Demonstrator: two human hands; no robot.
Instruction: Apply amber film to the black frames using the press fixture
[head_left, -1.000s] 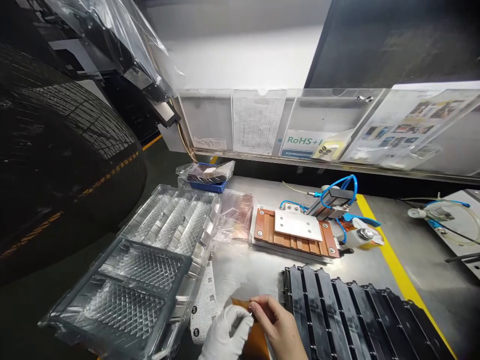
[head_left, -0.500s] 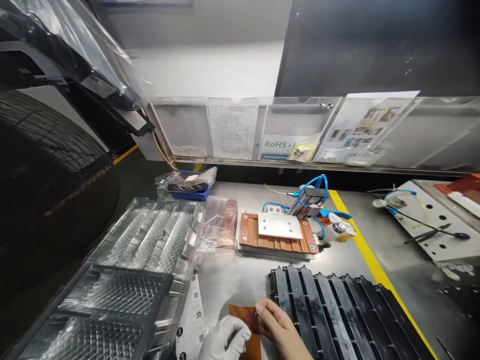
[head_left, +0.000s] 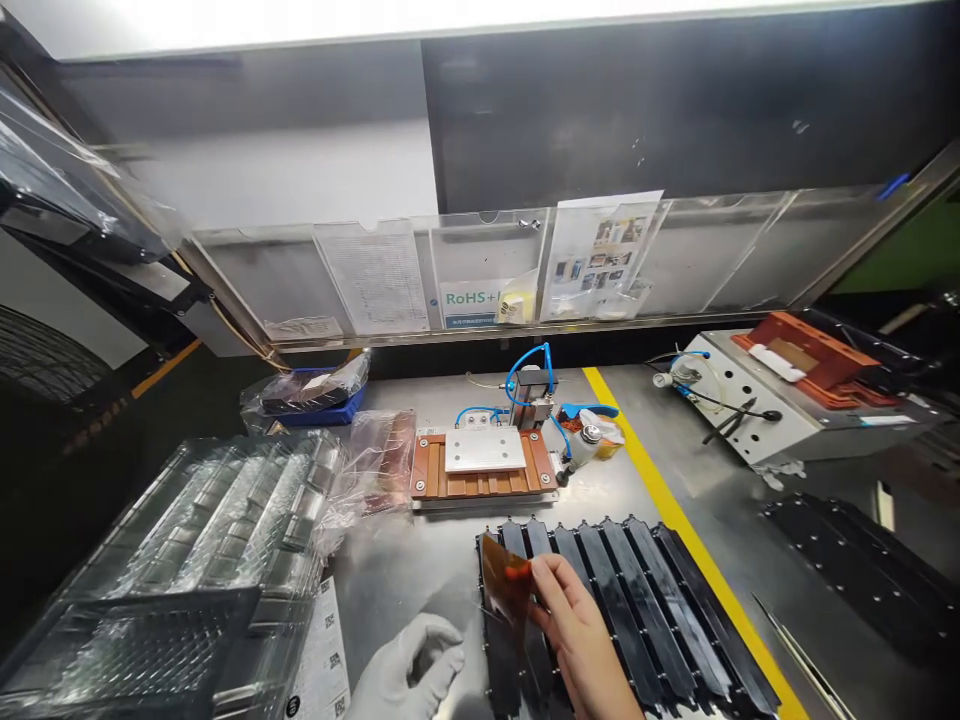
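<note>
My right hand [head_left: 577, 625], bare, pinches a thin translucent amber film sheet [head_left: 504, 580] between thumb and fingers. The sheet is held up at a slant over the left end of a row of long black plastic strips [head_left: 622, 590]. In a white glove, my left hand [head_left: 412, 665] is at the bottom centre, just left of the sheet and apart from it. Its fingers are curled with a gap to the thumb, and nothing shows between them.
Clear plastic trays [head_left: 217, 530] are stacked at left, over a printed label sheet [head_left: 324, 640]. Behind my hands stands a brown fixture [head_left: 480, 485] with a metal plate and blue air tubes. A grey control box [head_left: 739, 400] and tweezers [head_left: 802, 650] are at right.
My right hand has lifted the amber film up and away from my left hand, over the black strips. The left hand has let go of it. The view has turned right.
</note>
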